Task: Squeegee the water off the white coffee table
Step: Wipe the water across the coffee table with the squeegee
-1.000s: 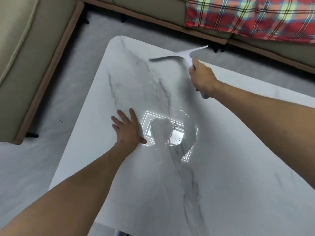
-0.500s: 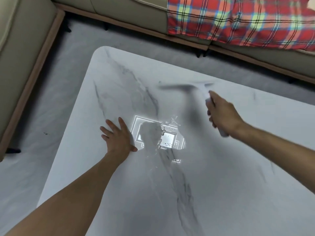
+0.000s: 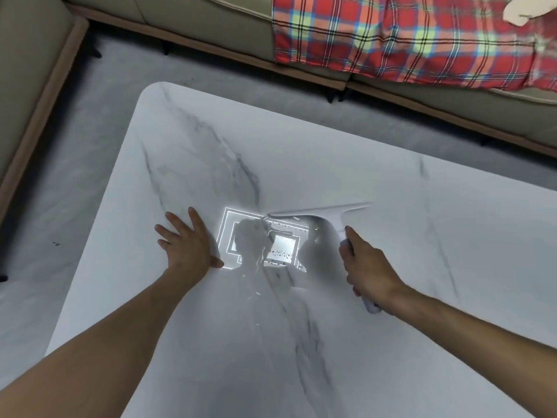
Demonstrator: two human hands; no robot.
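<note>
The white marble coffee table with grey veins fills most of the view. My right hand is shut on the handle of a white squeegee, whose blade lies across the tabletop just beyond a bright ceiling-light reflection. Water droplets and thin wet streaks show inside and below that reflection. My left hand rests flat on the table, fingers spread, to the left of the reflection.
A beige sofa with a wooden base runs along the far side and the left side. A red plaid blanket covers its right part. Grey floor lies between table and sofa.
My right hand has pulled the squeegee from near the table's far edge toward me, down to the reflection. The view has shifted. My left hand has stayed flat on the table.
</note>
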